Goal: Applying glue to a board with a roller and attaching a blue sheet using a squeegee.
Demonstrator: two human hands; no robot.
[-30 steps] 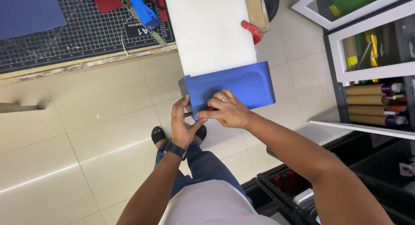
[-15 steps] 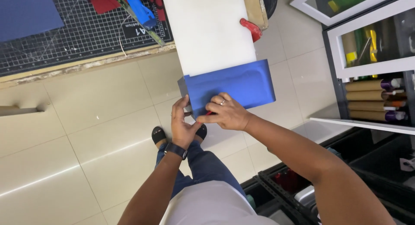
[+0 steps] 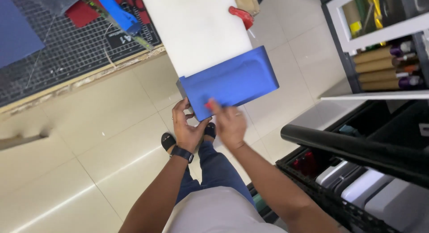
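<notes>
A blue sheet (image 3: pixel 232 78) is wrapped over the near end of a white board (image 3: pixel 196 27) that sticks out from the work table. My left hand (image 3: pixel 187 128), with a dark watch on the wrist, grips the near left corner of the blue-covered end from below. My right hand (image 3: pixel 228 121) presses flat on the blue sheet near its lower edge, fingers blurred by motion.
A black gridded cutting mat (image 3: pixel 62 49) lies on the table with a blue tool (image 3: pixel 117 14), a ruler and red items. A red tool (image 3: pixel 241 16) lies by the board. Paper rolls (image 3: pixel 380 65) fill a shelf at right. Black crates (image 3: pixel 357 188) stand close by my right leg.
My right hand has slid left and down along the blue sheet's lower edge. My left hand stays on the corner. The view has shifted closer.
</notes>
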